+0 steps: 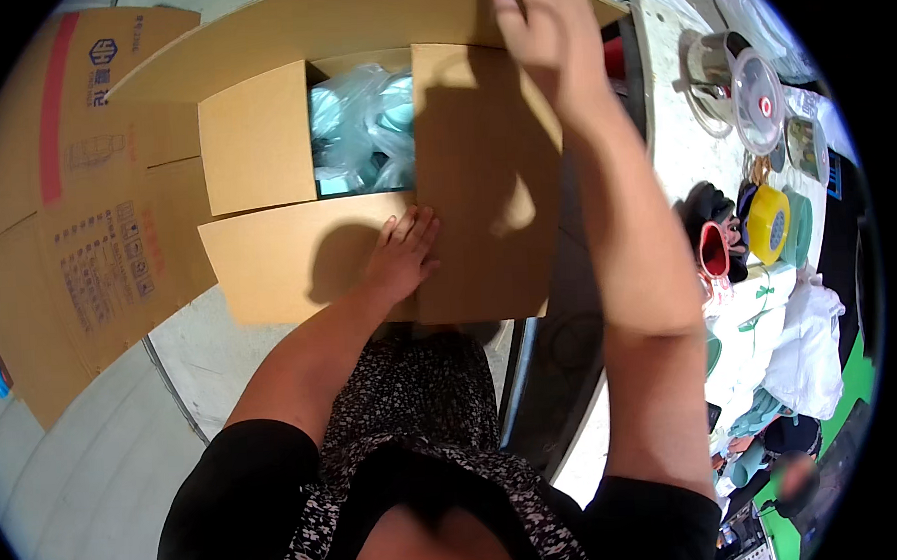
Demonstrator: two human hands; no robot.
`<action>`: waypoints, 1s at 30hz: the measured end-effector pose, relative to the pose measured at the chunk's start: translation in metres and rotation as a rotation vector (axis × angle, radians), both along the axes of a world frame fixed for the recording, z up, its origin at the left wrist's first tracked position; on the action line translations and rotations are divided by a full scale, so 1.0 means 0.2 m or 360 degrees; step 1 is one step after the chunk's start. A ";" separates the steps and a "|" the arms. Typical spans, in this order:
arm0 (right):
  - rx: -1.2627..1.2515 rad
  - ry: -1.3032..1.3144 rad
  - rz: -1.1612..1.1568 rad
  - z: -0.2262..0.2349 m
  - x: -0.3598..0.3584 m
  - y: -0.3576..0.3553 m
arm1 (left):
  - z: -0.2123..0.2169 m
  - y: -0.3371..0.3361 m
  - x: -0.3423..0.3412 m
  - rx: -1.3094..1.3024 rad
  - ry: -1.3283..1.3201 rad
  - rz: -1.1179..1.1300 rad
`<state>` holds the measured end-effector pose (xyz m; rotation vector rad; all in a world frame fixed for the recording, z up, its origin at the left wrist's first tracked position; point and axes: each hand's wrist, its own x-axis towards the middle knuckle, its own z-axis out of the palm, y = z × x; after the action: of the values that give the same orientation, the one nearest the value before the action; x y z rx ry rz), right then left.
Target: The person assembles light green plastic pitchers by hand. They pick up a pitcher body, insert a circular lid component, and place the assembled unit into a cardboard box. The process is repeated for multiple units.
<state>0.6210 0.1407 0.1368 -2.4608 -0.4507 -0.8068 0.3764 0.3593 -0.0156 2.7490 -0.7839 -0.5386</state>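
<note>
A cardboard carton (487, 248) sits in front of me. Its left flap (255, 143), right flap and near flap (287, 249) are folded inward, while the far flap (258, 48) stands raised. Through the gap show pale teal items in clear plastic bags (362, 124); their kind is hard to make out. My left hand (404, 252) lies with fingers spread on the near flap, where it meets the right one. Stretched to the far right corner, my right hand (550, 40) is beside the raised flap's end, thumb apart; its fingertips run out of the picture.
A larger printed carton (104, 195) stands at left. On the right, a light worktable (676, 100) holds a metal pot (714, 63), a clear round lid (758, 101), a yellow tape roll (768, 224) and a white plastic bag (807, 349). Another person (793, 480) is at the lower right.
</note>
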 end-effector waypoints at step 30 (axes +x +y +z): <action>-0.0502 0.0645 -0.0044 -0.20 -0.20 0.27 | 0.95 2.04 0.88 0.0438 -0.0741 0.0285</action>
<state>0.5816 0.1947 0.0975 -2.8336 -0.4158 -0.2415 0.5518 0.7680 0.1746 3.2129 -0.5742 0.0424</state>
